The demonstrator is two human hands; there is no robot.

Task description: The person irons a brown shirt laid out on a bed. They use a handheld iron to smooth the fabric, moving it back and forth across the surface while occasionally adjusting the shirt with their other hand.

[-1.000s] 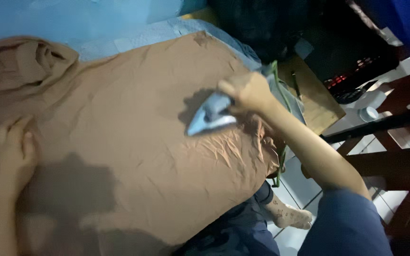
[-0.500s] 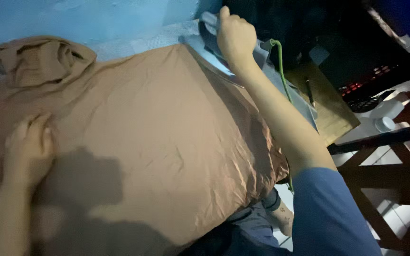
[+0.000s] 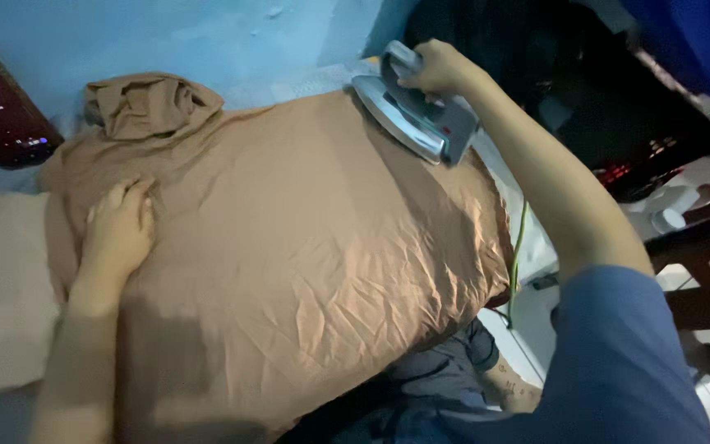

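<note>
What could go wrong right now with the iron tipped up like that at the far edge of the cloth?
The iron is tilted, soleplate exposed, gripped only by the right hand; it could slip off the far edge. The green cord hangs beside the brown cloth and might snag. The left hand lies flat on the cloth, so a return stroke could reach it.

You wear a blue short sleeve (image 3: 618, 362) on your right arm; its soft cloth ends above the elbow and leaves the forearm bare. Your left arm shows no sleeve at all in view. Your 2 hands, the left hand (image 3: 117, 230) and the right hand (image 3: 437, 70), are bare, with no gloves, rings or watch showing.
</note>
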